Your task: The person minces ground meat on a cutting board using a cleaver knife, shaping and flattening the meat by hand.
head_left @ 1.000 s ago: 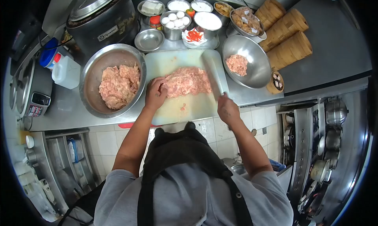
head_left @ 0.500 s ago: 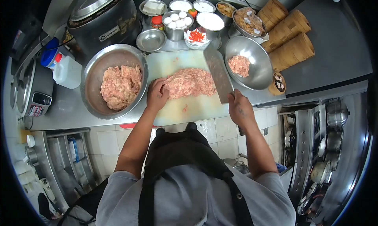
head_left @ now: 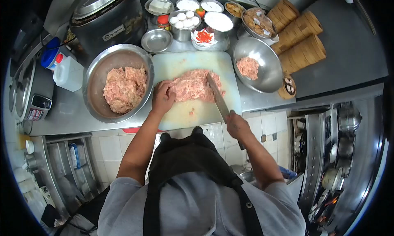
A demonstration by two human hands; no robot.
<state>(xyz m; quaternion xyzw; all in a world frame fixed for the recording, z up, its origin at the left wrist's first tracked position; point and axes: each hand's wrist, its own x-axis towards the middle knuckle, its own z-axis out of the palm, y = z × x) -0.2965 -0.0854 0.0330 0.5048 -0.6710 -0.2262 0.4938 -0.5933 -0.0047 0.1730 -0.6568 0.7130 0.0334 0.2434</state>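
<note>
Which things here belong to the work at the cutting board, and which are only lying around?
Belong to the work:
cleaver, in the right hand
minced meat, left hand at its end
cutting board
probably left bowl and right bowl, with similar meat

Seem to be lying around:
bamboo steamers
white plastic jug
shallow steel dish

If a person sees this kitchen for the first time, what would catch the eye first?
Probably the pink minced meat on the cutting board, with a cleaver in the right hand near its right end. Left of the board, a steel bowl holds another large mound.
</note>
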